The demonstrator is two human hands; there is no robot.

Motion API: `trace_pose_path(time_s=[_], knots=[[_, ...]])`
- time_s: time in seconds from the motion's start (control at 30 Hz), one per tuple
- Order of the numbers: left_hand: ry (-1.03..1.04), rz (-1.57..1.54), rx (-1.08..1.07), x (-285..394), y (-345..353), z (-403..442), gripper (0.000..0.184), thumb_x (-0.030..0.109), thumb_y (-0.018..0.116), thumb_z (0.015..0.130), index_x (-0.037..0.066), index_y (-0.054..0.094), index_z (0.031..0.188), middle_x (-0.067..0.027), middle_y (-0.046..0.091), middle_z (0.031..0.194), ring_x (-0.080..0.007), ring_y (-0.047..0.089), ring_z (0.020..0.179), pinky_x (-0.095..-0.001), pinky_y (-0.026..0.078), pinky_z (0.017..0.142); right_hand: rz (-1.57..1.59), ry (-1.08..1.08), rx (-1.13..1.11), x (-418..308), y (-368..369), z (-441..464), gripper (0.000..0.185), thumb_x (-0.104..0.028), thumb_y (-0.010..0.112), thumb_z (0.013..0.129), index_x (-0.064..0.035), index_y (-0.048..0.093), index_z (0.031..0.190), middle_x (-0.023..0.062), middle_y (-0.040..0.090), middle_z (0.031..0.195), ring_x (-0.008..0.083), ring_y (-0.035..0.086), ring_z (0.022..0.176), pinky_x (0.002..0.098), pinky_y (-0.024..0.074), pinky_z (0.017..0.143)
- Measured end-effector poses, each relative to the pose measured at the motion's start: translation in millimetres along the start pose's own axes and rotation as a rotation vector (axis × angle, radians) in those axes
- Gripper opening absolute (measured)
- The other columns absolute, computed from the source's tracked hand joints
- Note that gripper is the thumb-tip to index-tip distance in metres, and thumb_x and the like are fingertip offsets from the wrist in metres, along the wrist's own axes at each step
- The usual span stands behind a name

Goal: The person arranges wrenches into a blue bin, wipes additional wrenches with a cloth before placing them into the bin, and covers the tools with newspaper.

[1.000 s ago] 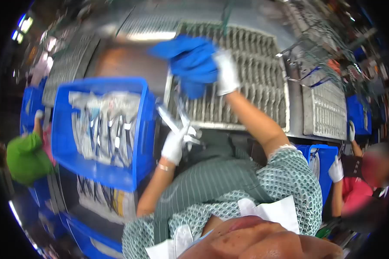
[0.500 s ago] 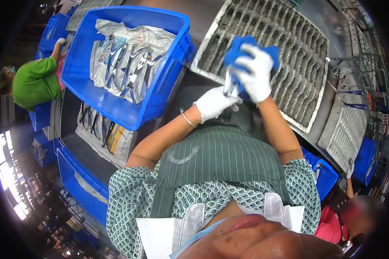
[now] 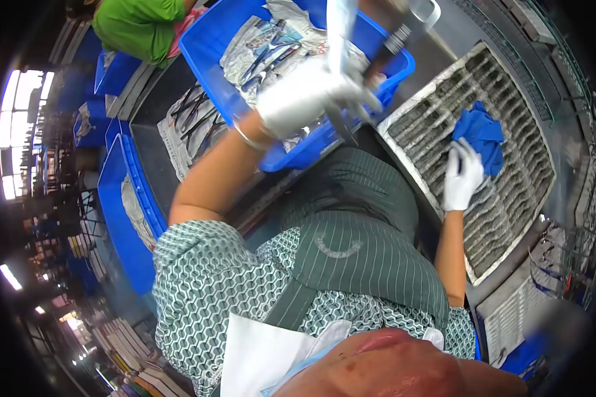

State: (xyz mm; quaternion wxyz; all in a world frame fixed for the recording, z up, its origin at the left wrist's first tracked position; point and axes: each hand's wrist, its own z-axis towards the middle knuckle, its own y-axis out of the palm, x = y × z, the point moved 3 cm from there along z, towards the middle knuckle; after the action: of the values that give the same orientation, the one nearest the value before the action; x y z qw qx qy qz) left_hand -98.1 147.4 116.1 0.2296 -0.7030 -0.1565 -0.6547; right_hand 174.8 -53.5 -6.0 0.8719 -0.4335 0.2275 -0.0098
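Note:
My left hand (image 3: pixel 304 96), in a white glove, is closed on a pair of shears (image 3: pixel 341 126). Motion blurs the tool; a pointed dark blade slants down below the fingers, and pale and dark parts extend above them. Hand and tool are over the near rim of a blue bin (image 3: pixel 298 155). My right hand (image 3: pixel 463 175), also gloved, has its fingers stretched out at the lower edge of a crumpled blue cloth (image 3: pixel 480 135). The cloth lies on a ribbed grey rack with a pale frame (image 3: pixel 430 102).
Several dark-handled tools (image 3: pixel 265 59) lie on newspaper inside the bin. More dark tools (image 3: pixel 195 122) rest on paper beside it. Another blue bin (image 3: pixel 129 198) stands at the left. A person in a green top (image 3: pixel 139 30) is at the upper left.
My left hand has swung up with the shears, away from the cloth and over the bin. The blue cloth now lies on the rack, with my right hand lower at its edge. The view has turned.

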Motion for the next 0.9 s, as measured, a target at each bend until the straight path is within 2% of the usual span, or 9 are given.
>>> trace_pose_path(time_s=[0.03, 0.17, 0.23, 0.33, 0.5, 0.57, 0.63, 0.8, 0.9], knots=[[0.227, 0.195, 0.059, -2, -28, -1, 0.029, 0.021, 0.059, 0.087, -0.004, 0.054, 0.101, -0.0142, 0.068, 0.097, -0.0214, 0.068, 0.086, -0.0256, 0.053, 0.066, -0.038, -0.013, -0.045, -9, 8, -10, 0.012, -0.013, 0.066, 0.084, -0.0104, 0.07, 0.095, 0.0078, 0.068, 0.107, 0.0288, 0.062, 0.099, 0.0446, 0.044, 0.096], [-0.19, 0.07, 0.354, -24, -143, 26, 0.025, 0.009, 0.053, 0.076, -0.002, 0.06, 0.097, -0.0129, 0.066, 0.095, -0.0185, 0.065, 0.076, -0.0246, 0.05, 0.065, -0.021, -0.063, -0.07, -28, 29, -29, 0.011, -0.014, 0.065, 0.083, -0.0117, 0.068, 0.093, 0.0058, 0.068, 0.105, 0.0274, 0.062, 0.096, 0.0469, 0.0413, 0.099], [-0.211, 0.246, 0.398, -70, -202, 44, 0.028, 0.009, 0.052, 0.073, 0.0, 0.064, 0.096, -0.007, 0.067, 0.087, -0.0167, 0.063, 0.074, -0.0263, 0.046, 0.061, -0.013, -0.058, -0.091, -30, 39, -37, 0.01, -0.014, 0.066, 0.083, -0.0117, 0.068, 0.092, 0.0058, 0.068, 0.104, 0.0263, 0.062, 0.096, 0.0461, 0.0415, 0.098], [-0.479, 0.465, 0.514, -153, -280, 67, 0.026, 0.023, 0.058, 0.085, 0.0, 0.07, 0.083, -0.0088, 0.066, 0.072, -0.0156, 0.057, 0.058, -0.0314, 0.042, 0.051, -0.019, -0.117, -0.163, -23, 54, -50, 0.011, -0.014, 0.067, 0.083, -0.011, 0.067, 0.094, 0.0055, 0.069, 0.1, 0.0252, 0.062, 0.096, 0.0455, 0.0416, 0.098], [-0.801, 0.943, 0.435, -220, -314, 68, 0.034, 0.028, 0.058, 0.081, -0.001, 0.07, 0.094, -0.0147, 0.068, 0.081, -0.0254, 0.064, 0.072, -0.0385, 0.049, 0.065, -0.022, -0.096, -0.203, -23, 60, -52, 0.011, -0.014, 0.068, 0.082, -0.0126, 0.066, 0.092, 0.0038, 0.068, 0.1, 0.0237, 0.062, 0.095, 0.0437, 0.0414, 0.098], [-0.885, 0.729, 0.672, -289, -351, 67, 0.023, 0.017, 0.067, 0.072, -0.001, 0.071, 0.085, -0.0119, 0.066, 0.075, -0.0206, 0.06, 0.065, -0.0361, 0.047, 0.059, -0.06, -0.09, -0.222, -28, 62, -50, 0.011, -0.014, 0.069, 0.082, -0.0131, 0.066, 0.092, 0.003, 0.068, 0.1, 0.0232, 0.061, 0.095, 0.0426, 0.0419, 0.097], [-0.975, 0.851, 0.515, -263, -327, 62, 0.023, 0.013, 0.072, 0.068, 0.0, 0.071, 0.086, -0.0106, 0.066, 0.075, -0.0199, 0.06, 0.065, -0.0361, 0.047, 0.059, -0.069, -0.076, -0.229, -29, 64, -50, 0.011, -0.014, 0.068, 0.082, -0.0133, 0.066, 0.092, 0.0025, 0.068, 0.101, 0.0228, 0.061, 0.094, 0.0415, 0.0423, 0.096], [-1.017, 0.9, 0.508, -294, -339, 68, 0.054, 0.036, 0.05, 0.082, 0.001, 0.06, 0.122, -0.0178, 0.061, 0.124, -0.03, 0.059, 0.114, -0.0364, 0.045, 0.091, -0.071, -0.058, -0.27, -28, 67, -50, 0.01, -0.013, 0.067, 0.083, -0.012, 0.065, 0.093, 0.003, 0.069, 0.101, 0.0234, 0.062, 0.093, 0.0408, 0.0432, 0.091], [-1.001, 0.882, 0.499, -294, -338, 68, 0.056, 0.036, 0.048, 0.083, 0.001, 0.057, 0.126, -0.0186, 0.058, 0.128, -0.0325, 0.056, 0.119, -0.0384, 0.044, 0.092, -0.079, -0.073, -0.277, -28, 71, -49, 0.009, -0.012, 0.067, 0.083, -0.0107, 0.065, 0.092, 0.0032, 0.07, 0.101, 0.0241, 0.063, 0.093, 0.0402, 0.0435, 0.088]])
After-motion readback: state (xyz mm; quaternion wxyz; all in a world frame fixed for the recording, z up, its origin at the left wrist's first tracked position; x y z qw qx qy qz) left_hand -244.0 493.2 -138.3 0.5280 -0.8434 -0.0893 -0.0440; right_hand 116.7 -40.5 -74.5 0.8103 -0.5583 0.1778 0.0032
